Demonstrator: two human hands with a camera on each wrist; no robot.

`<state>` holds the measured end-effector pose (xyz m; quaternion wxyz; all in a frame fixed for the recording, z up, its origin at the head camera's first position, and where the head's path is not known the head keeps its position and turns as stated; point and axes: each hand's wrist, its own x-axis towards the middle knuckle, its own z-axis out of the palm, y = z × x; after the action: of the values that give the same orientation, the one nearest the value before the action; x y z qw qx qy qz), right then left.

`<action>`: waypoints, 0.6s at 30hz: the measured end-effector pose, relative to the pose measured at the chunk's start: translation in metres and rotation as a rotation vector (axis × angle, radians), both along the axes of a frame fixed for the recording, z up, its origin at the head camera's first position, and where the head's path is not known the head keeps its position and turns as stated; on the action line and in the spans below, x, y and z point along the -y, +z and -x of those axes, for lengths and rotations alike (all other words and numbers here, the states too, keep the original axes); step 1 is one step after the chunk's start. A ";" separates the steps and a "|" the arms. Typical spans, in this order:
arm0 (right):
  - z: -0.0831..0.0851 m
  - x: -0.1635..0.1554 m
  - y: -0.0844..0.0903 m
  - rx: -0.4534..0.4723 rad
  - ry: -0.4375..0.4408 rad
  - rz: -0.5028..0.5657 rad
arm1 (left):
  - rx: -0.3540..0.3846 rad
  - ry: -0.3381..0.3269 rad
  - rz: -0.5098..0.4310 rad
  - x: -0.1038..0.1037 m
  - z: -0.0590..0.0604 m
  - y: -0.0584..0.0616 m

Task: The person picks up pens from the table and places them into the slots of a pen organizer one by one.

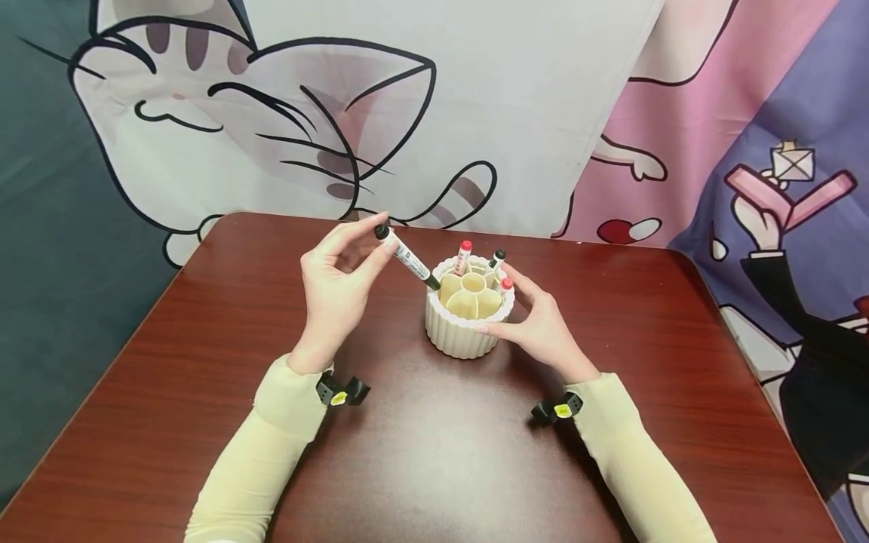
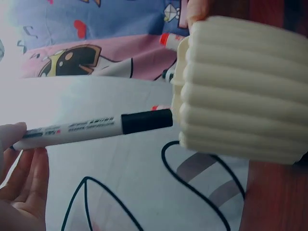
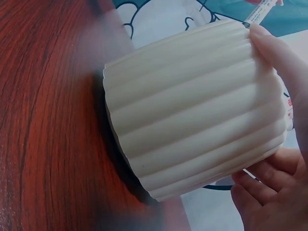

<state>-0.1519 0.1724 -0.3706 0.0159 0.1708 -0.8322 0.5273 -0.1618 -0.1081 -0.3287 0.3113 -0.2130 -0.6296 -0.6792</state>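
Note:
A cream ribbed pen holder [image 1: 465,324] with flower-shaped compartments stands mid-table. My left hand [image 1: 339,283] pinches a white marker with black caps [image 1: 409,259], held slanted, its lower tip at the holder's left rim. In the left wrist view the marker [image 2: 91,128] meets the ribbed holder wall [image 2: 240,91]. My right hand [image 1: 536,320] grips the holder's right side, thumb at the front; in the right wrist view its fingers [image 3: 279,53] wrap round the holder [image 3: 192,110]. Two red-capped markers [image 1: 463,256] and a black-capped marker [image 1: 498,259] stand in the back compartments.
The dark red wooden table [image 1: 434,452] has rounded far corners. A cartoon cat cloth [image 1: 271,113] hangs behind it, with pink and purple cartoon fabric [image 1: 781,188] at the right.

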 end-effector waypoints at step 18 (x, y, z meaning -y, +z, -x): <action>0.002 -0.002 -0.003 -0.014 0.030 0.037 | 0.043 -0.112 0.060 -0.032 0.009 -0.015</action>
<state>-0.1542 0.1743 -0.3741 0.0171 0.1866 -0.8196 0.5415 -0.1710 -0.0760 -0.3441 0.2526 -0.2424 -0.6432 -0.6810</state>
